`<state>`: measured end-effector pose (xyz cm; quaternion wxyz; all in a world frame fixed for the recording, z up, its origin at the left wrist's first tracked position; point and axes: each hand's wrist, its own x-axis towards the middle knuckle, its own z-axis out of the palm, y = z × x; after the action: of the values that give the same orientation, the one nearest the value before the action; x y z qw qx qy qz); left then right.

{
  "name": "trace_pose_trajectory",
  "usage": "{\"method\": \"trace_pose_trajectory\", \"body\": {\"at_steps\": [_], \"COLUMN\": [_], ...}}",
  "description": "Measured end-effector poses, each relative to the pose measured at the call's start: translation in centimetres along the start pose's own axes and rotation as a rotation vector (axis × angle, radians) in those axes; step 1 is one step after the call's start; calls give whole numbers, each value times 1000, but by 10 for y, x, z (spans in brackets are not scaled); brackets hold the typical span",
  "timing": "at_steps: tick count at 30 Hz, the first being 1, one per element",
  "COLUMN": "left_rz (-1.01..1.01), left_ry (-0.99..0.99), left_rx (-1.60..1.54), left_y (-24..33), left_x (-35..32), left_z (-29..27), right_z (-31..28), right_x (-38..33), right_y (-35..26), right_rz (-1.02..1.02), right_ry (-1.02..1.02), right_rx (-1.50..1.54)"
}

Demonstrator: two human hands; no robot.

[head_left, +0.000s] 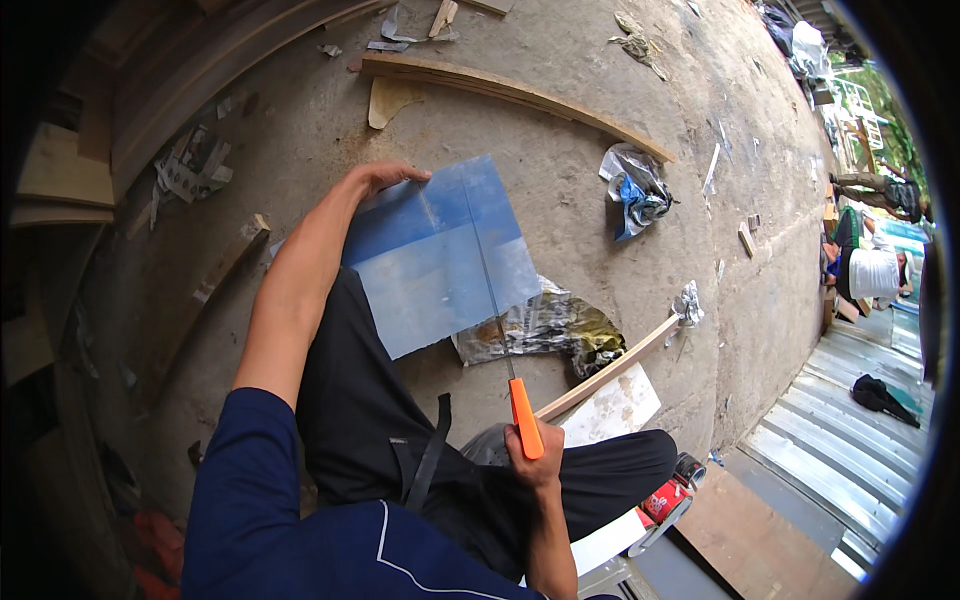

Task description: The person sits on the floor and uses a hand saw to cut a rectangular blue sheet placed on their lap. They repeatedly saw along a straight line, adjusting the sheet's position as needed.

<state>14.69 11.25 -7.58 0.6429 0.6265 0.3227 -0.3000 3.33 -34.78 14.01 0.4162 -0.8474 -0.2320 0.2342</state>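
My left hand (383,177) grips the far left edge of a flat square sheet (450,240), blue over its far part and paler grey-blue nearer me. The sheet lies tilted beside my bent left knee. In my right hand (537,462) is the orange handle of a handsaw (523,415), the fingers wrapped round it. Its thin blade shows edge-on and runs away from me across the right part of the sheet. Where the blade meets the sheet, I cannot tell how deep it sits.
Crumpled silver foil (540,325) lies under the sheet's right side. A long wooden strip (520,95) crosses the floor beyond, near a crumpled silver-and-blue wrapper (637,190). Another wooden strip (610,368) lies right of my saw hand. People (875,270) are far right, by corrugated metal sheets (830,430).
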Motion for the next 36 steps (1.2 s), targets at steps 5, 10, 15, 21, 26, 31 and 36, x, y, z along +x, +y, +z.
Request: {"method": "trace_pose_trajectory", "body": {"at_steps": [5, 10, 15, 21, 26, 31, 36], "left_rz": [163, 53, 198, 108, 112, 161, 80], "left_ry": [378, 1082, 1384, 1325, 1271, 1286, 1276], "left_rx": [-18, 244, 601, 642, 622, 631, 647], "left_y": [-6, -6, -46, -36, -34, -37, -31], "left_x": [-12, -41, -41, -45, -46, -45, -48], "left_z": [17, 75, 112, 114, 114, 113, 112], "right_z": [5, 16, 26, 21, 10, 33, 27], "right_x": [13, 37, 61, 73, 64, 103, 92], "right_y": [-2, -3, 4, -3, -14, -26, -40], "right_rz": [54, 48, -8, 26, 113, 59, 146], "right_ry": [-37, -53, -91, -149, -158, -74, -133], "right_rx": [16, 39, 52, 71, 106, 37, 85]}}
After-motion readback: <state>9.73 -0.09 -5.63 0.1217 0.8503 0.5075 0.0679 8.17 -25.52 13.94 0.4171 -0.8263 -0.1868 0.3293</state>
